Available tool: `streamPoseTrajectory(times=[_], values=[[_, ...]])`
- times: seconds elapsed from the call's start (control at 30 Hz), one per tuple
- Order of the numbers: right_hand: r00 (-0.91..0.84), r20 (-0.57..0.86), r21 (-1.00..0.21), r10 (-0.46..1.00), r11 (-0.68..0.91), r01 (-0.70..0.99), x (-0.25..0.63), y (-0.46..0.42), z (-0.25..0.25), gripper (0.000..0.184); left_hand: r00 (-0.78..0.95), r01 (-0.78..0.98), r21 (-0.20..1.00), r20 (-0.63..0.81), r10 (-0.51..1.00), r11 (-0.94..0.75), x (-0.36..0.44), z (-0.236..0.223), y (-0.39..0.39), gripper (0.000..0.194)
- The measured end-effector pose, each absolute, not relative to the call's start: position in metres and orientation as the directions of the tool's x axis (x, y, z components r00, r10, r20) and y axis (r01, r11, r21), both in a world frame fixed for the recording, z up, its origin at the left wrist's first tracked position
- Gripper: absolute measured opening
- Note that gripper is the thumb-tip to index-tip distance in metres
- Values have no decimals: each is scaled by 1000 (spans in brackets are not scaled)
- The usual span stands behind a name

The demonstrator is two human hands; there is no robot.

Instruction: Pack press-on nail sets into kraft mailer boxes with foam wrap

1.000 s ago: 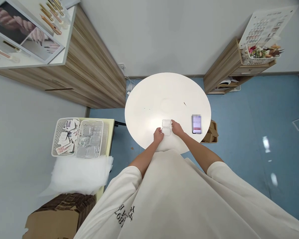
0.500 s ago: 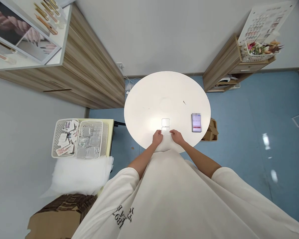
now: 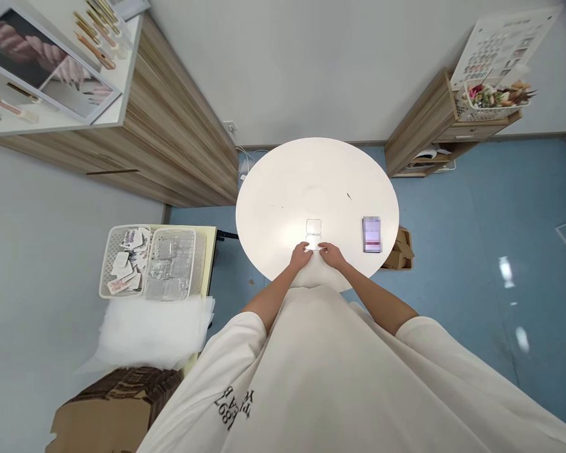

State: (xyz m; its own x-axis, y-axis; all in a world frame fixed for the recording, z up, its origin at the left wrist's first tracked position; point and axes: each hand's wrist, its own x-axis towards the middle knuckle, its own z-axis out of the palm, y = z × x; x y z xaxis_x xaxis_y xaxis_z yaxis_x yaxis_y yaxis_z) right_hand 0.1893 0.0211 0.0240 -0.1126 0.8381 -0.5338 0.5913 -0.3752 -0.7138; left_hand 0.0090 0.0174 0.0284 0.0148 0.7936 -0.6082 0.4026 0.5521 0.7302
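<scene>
A small clear plastic box (image 3: 314,227) lies on the white round table (image 3: 283,182), folded open so its two square halves sit one behind the other. My left hand (image 3: 300,256) grips the near half at its left corner. On the opposite corner, my right hand (image 3: 332,255) holds the same half, fingers bent around the edge. The fingertips partly cover the near edge of the box. Whether anything lies inside it is too small to tell.
A phone (image 3: 371,234) rests to the right on the table. At left, a yellow side table (image 3: 208,242) bears a white basket of cards (image 3: 104,270) and another basket with clear boxes (image 3: 192,264). Bubble-wrap-like sheets (image 3: 153,330) and flattened cardboard (image 3: 104,421) are nearer me.
The box has shifted slightly away from me. Both hands have come closer together, from its sides to its near corners.
</scene>
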Motion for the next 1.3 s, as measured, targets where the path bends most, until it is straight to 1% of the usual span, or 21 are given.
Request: streamPoseTrajectory(times=[0.1, 0.23, 0.37, 0.5, 0.7, 0.87, 1.1, 1.3], values=[[-97, -501, -726, 860, -357, 587, 191, 21, 25, 40, 15, 415, 737, -591, 806, 533, 4, 31, 14, 39], [-106, -426, -758, 899, -290, 584, 190, 24, 27, 38, -32, 418, 749, -554, 832, 514, -13, 36, 6, 41], [-173, -366, -789, 914, -206, 578, 171, 36, 33, 36, -127, 398, 765, -500, 857, 506, -44, 46, 0, 41], [-275, -318, -809, 907, -108, 578, 133, 51, 45, 36, -219, 371, 789, -438, 872, 489, -81, 55, -4, 37], [-428, -256, -827, 867, 34, 562, 56, 64, 68, 36, -348, 311, 821, -370, 861, 479, -140, 71, -16, 34], [-506, -210, -830, 837, 120, 544, -23, 66, 79, 36, -410, 237, 869, -316, 856, 434, -201, 93, -27, 32], [-593, -137, -826, 793, 239, 511, -153, 50, 88, 34, -496, 229, 900, -221, 840, 372, -317, 106, -46, 32], [-658, -136, -824, 741, 285, 491, -254, 35, 97, 30, -568, 232, 908, -165, 806, 349, -415, 111, -66, 33]])
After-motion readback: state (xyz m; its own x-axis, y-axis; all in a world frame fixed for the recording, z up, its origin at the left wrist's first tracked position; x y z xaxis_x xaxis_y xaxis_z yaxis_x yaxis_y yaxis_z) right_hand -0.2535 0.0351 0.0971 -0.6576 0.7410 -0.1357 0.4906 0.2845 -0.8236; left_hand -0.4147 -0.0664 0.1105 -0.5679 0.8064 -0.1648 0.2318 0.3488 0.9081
